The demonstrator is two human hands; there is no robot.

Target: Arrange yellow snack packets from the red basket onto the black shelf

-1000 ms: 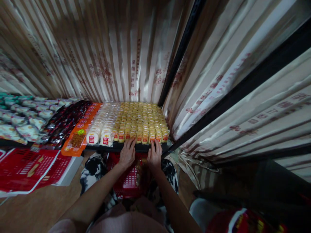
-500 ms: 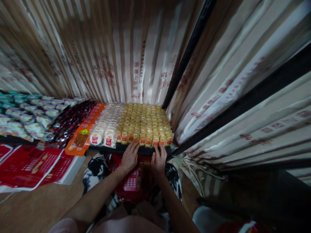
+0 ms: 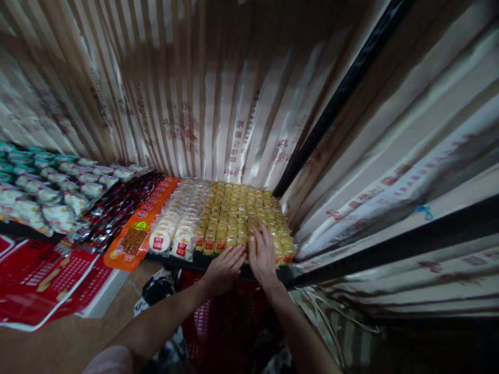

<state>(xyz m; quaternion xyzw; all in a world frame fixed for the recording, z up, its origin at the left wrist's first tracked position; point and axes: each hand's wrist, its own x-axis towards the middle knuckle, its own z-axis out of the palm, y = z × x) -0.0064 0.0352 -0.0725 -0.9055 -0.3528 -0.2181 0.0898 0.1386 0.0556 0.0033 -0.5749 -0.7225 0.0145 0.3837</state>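
Rows of small yellow wrapped snack packs (image 3: 230, 208), with red labels at the front, stand on a black shelf (image 3: 202, 261). My left hand (image 3: 225, 267) rests its outstretched fingers against the front packs at the shelf edge. Beside it, my right hand (image 3: 263, 254) lies over the front part of the rows, its fingers long and pointing away from me, touching the tops of the packs. Both hands are open, and neither appears to hold a pack. Left of the yellow packs are two rows of white round wrapped crackers (image 3: 171, 234).
An orange packet of stick snacks (image 3: 132, 236), dark red wrapped packs (image 3: 117, 208) and white-and-green packs (image 3: 47, 189) continue leftward. A pale printed curtain (image 3: 218, 114) hangs behind. A black post (image 3: 335, 111) stands at right, and a red box (image 3: 50, 280) is lower left.
My right hand has moved forward from the shelf edge onto the tops of the yellow packs. My left hand stays at the front edge, closer to the right. The view has shifted slightly.
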